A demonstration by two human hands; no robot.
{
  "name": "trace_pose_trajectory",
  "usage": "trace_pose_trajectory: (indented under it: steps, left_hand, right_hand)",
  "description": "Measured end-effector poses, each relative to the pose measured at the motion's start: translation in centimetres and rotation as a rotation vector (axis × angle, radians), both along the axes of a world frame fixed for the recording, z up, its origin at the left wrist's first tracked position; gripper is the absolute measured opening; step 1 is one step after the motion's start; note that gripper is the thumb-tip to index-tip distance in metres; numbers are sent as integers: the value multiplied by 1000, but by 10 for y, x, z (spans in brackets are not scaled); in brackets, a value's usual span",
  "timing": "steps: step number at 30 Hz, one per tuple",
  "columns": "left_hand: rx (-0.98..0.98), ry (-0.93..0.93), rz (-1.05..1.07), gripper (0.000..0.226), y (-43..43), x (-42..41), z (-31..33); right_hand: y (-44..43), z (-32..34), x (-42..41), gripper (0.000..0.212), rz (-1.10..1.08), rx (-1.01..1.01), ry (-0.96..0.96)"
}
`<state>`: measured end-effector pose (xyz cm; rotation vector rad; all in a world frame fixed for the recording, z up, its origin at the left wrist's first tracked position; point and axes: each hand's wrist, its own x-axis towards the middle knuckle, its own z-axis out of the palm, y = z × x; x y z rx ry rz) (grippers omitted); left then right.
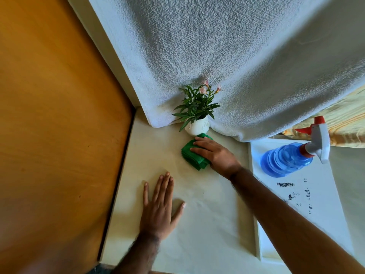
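A folded green cloth (192, 154) lies on the cream tabletop (207, 214), right in front of a small white vase (197, 126) holding green leaves and pink flowers. My right hand (215, 154) presses flat on the cloth with its fingers stretched out over it, fingertips close to the vase. My left hand (160, 208) rests palm down on the bare tabletop nearer to me, fingers straight and spread, holding nothing.
A white textured towel (227, 66) hangs behind the vase. At the right a blue spray bottle (288, 158) with a white and red trigger stands on a white tray (320, 210) marked with dark smudges. An orange wooden panel (55, 125) borders the table's left edge.
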<state>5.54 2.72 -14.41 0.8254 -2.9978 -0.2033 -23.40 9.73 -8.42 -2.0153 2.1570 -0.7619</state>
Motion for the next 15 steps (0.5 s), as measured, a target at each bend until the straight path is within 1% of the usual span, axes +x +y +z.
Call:
trace_pose_trajectory:
  steps: [3, 4, 7, 9, 13, 15]
  left_hand:
    - [11, -13, 2, 90, 0, 0, 0]
    - [12, -17, 4, 90, -1, -1, 1]
    - [12, -20, 10, 91, 0, -1, 1]
    - [11, -23, 10, 91, 0, 0, 1]
    - [5, -10, 6, 91, -1, -1, -2]
    - [9, -2, 6, 91, -2, -1, -3]
  right_hand:
    - [3, 3, 5, 56, 3, -8, 13]
    - [1, 7, 7, 53, 32, -33, 36]
    - [-17, 20, 10, 35, 138, -123, 96]
    - [-30, 26, 6, 34, 144, -143, 109]
    - [-35, 20, -5, 36, 158, -66, 107]
    - [-31, 14, -3, 46, 168, 34, 55]
